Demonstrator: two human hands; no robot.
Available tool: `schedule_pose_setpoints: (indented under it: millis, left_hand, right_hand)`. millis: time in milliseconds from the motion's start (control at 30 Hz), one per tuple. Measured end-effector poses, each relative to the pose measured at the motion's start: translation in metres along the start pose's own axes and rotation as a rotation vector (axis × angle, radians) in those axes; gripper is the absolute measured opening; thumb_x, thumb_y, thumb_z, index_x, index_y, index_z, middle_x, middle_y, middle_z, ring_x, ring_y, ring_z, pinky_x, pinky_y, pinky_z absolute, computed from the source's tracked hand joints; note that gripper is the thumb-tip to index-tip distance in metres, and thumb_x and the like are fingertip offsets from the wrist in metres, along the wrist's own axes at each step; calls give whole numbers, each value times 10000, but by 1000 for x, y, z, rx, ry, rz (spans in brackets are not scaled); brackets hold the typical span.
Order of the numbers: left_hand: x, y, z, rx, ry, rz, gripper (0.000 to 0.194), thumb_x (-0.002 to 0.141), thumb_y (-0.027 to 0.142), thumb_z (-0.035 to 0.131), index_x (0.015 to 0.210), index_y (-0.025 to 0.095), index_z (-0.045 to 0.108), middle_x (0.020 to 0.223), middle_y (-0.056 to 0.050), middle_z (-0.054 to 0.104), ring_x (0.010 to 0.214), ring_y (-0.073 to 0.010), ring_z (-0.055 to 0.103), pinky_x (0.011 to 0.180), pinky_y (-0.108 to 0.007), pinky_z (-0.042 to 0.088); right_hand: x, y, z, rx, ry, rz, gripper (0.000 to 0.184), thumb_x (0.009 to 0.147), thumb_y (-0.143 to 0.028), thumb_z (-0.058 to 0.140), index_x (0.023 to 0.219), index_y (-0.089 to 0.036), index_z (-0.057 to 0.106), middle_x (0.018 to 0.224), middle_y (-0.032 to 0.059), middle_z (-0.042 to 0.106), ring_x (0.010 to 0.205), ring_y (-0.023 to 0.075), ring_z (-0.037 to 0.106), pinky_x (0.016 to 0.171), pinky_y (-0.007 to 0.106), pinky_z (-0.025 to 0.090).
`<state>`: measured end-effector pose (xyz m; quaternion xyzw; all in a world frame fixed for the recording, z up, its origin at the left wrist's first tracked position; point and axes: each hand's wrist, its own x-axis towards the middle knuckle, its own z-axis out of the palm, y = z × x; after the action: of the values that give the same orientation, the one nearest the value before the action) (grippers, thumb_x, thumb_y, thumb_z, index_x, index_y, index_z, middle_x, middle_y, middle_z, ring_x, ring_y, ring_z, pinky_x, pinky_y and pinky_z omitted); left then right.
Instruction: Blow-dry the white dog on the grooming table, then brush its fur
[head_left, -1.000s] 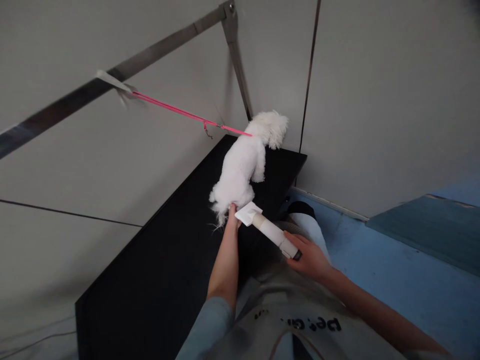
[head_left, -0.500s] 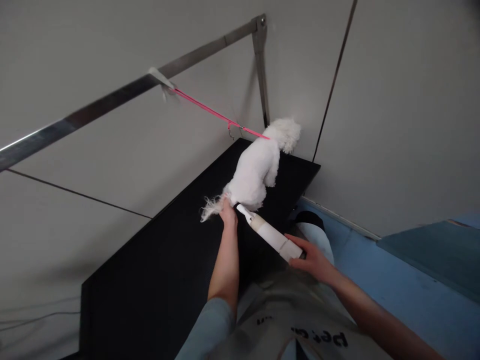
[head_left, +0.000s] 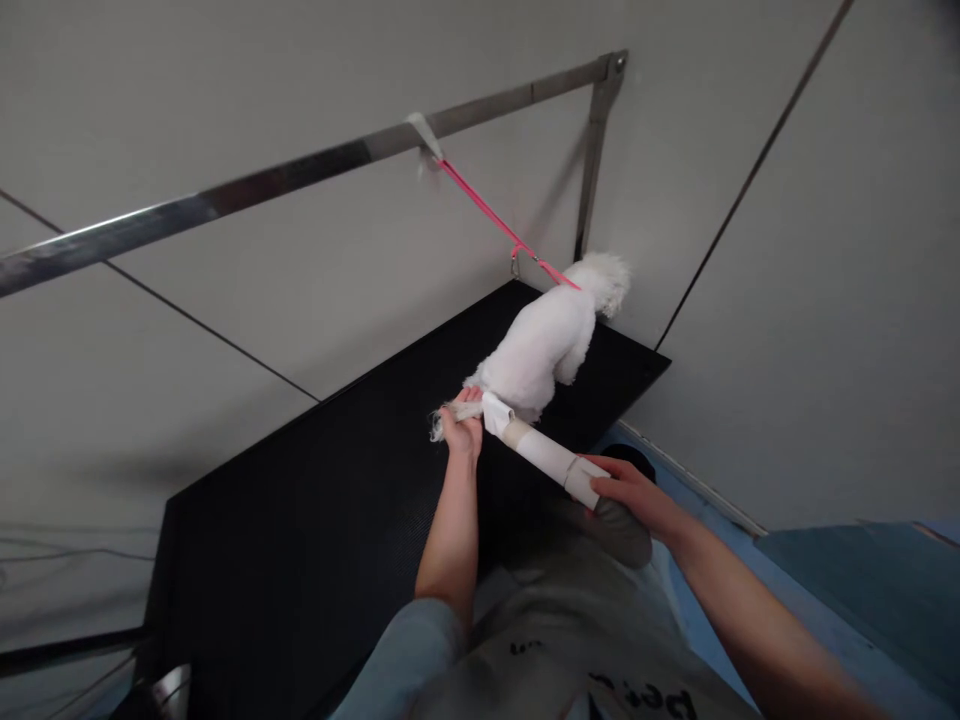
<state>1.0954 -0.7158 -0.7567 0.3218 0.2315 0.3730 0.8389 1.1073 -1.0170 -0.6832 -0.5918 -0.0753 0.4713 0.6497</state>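
A white, short-coated dog point(head_left: 538, 342) stands at the far part of the black grooming table, facing away from me. My left hand point(head_left: 463, 428) is turned palm up at its rear, its fingers and thumb around the dog's tail point(head_left: 441, 420), whose long hair hangs out to the left. In my right hand point(head_left: 634, 492) is a white hair clipper point(head_left: 550, 455), gripped by its back end. The clipper's head reaches the base of the tail, right beside my left fingers. Its blade is turned away from view.
The black table point(head_left: 300, 540) runs along a grey wall. Above it spans a metal bar point(head_left: 292, 175), from which a pink leash point(head_left: 484, 208) slants down to the dog's neck. Blue floor point(head_left: 697, 610) shows at the right. Cables point(head_left: 82, 552) hang at the left.
My left hand has rolled palm up around the tail. The clipper has turned over, its head now at the tail base. My view has shifted, so the bar and dog appear further right.
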Motion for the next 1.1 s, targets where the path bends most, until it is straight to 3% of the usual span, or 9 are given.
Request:
schedule_pose_setpoints:
  millis: [100,233,400,567,700,867,1100]
  left_hand:
    - [4,7,-8,-87,85,-34,780,843,854,299,890,158,647,1065,-176,675,1116,-279,652,980,-393,514]
    - [12,15,-16,-170,182,-122,770,930,768,154,873,158,621,932,-146,668,963,-237,693,894,-366,558]
    - [22,8,-4,-162,45,-133,743,933,756,252,988,149,677,1027,-164,701,1053,-263,682,938,-377,534]
    - [29,2,7,-96,-51,-158,909,839,875,213,924,118,709,1002,-182,716,1101,-317,667,940,-400,528]
    - [31,5,1,-49,-127,-79,1028,718,976,200,953,121,720,1038,-190,718,1088,-329,668,894,-396,543]
    - [33,10,-12,-10,-131,-74,1121,634,1024,215,1001,94,720,1111,-240,705,1139,-367,650,909,-437,537]
    - [33,10,-18,-2,-98,-122,1175,661,1005,107,1017,72,726,1120,-261,705,1159,-374,647,977,-461,511]
  right_hand:
    - [6,-13,5,-6,-38,39,505,746,-423,709,1171,-150,678,753,47,755,552,154,660,486,228,509]
    - [15,-29,15,7,13,111,369,846,-376,589,1097,-116,660,694,85,752,477,151,642,440,213,500]
    - [19,-36,26,40,119,175,347,931,-324,491,1150,-91,626,699,110,758,470,149,648,450,205,522]
    - [23,-30,24,51,95,159,411,940,-344,508,1237,-76,601,751,126,773,486,155,661,442,208,516]
    - [30,-30,23,82,73,183,447,938,-357,503,1279,-81,585,757,129,774,503,172,671,446,230,527]
    - [42,-32,26,100,70,226,443,944,-363,488,1262,-69,585,757,139,768,489,166,660,438,228,523]
    - [49,-32,30,102,70,239,412,949,-350,473,1243,-83,580,731,122,766,465,155,652,418,210,514]
